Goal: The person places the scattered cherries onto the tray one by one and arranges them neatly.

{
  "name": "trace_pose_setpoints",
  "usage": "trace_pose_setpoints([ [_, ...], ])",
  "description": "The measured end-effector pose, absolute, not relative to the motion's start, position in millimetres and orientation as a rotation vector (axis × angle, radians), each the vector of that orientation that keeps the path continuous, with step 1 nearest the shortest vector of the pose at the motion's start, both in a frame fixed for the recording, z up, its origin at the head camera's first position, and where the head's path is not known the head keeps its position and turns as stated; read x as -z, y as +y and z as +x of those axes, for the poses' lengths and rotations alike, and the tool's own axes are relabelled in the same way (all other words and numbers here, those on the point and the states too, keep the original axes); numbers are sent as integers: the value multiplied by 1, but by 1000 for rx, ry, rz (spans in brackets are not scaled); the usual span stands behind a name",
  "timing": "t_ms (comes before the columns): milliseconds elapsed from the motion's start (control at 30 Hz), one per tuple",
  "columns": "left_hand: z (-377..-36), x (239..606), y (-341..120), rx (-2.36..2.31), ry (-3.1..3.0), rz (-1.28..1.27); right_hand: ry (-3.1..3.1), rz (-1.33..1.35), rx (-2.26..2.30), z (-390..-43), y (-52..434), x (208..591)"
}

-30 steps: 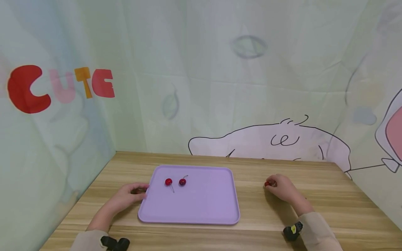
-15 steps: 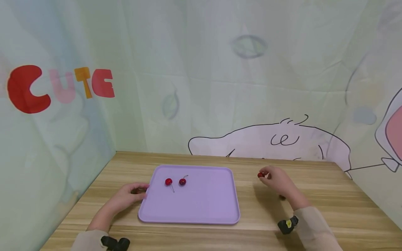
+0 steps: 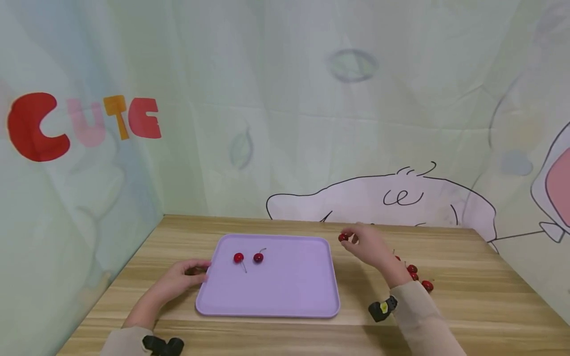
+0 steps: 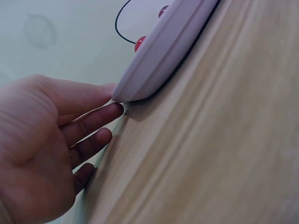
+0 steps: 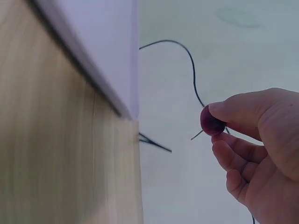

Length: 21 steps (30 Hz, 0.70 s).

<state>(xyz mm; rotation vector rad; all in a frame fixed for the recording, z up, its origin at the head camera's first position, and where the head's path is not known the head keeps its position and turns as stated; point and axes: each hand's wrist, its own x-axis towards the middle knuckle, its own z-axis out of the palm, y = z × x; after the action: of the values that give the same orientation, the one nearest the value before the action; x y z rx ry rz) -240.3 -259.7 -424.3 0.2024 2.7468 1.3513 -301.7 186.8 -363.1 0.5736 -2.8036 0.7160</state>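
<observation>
Right hand point(image 3: 368, 245), right of centre, pinching cherry point(image 3: 343, 238); light grip should avoid bruising. Left hand point(image 3: 175, 280), lower left, pinching tray point(image 3: 289, 292) rim: hold steady.

- Left of the lilac tray point(image 3: 267, 296), a beige sleeve point(image 3: 124, 342) is bordering a black wrist camera point(image 3: 163, 345).
- Right of it, a matching sleeve point(image 3: 423, 316) is bordering a second camera point(image 3: 377, 311) bearing a yellow patch point(image 3: 384, 307).

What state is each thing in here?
Tray: flat on the table.
Two cherries on the tray: stems attached.
Held cherry: pinched in midair, stem attached.
Other cherries: clustered, some partly hidden.
Left grip: touching the tray's edge.
Right grip: pinching the held cherry.
</observation>
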Motion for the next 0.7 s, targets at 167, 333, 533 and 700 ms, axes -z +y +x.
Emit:
trace_pose_setpoints([
  [167, -240, 424, -260, -1351, 2733, 179, -2786, 607, -772, -305, 163, 360],
  [333, -240, 425, -260, -1346, 2743, 181, -2749, 680, -813, -306, 140, 357],
  [533, -241, 426, -261, -1348, 2747, 202, -2726, 763, -810, -307, 115, 359],
  [700, -242, 426, -261, -1351, 2735, 190, -2695, 838, -816, -308, 100, 362],
])
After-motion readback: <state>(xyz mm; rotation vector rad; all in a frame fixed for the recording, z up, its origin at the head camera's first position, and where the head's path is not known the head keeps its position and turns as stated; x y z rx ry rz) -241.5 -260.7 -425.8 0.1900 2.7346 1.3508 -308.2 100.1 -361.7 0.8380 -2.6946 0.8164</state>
